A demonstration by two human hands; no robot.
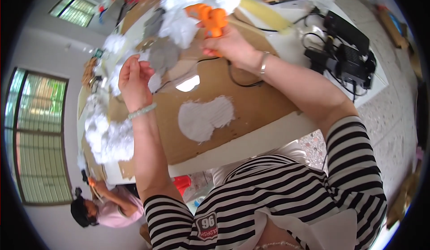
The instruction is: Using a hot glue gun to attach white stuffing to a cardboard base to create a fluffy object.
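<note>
Glue gun (210, 21): orange, top centre, gripped in right hand (230, 46)
Left hand (134, 80): open, empty, fingers loosely curled, near grey felt (163, 55)
Worktop (251, 102): brown cardboard, white stuffing (109, 138) lower left

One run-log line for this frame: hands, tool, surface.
right hand: grips orange glue gun | left hand: raised, empty, near white stuffing | surface: brown cardboard

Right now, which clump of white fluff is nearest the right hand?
The fluff just left of the orange glue gun that the right hand holds. The other clumps lie farther off, up top and by the left edge.
</note>
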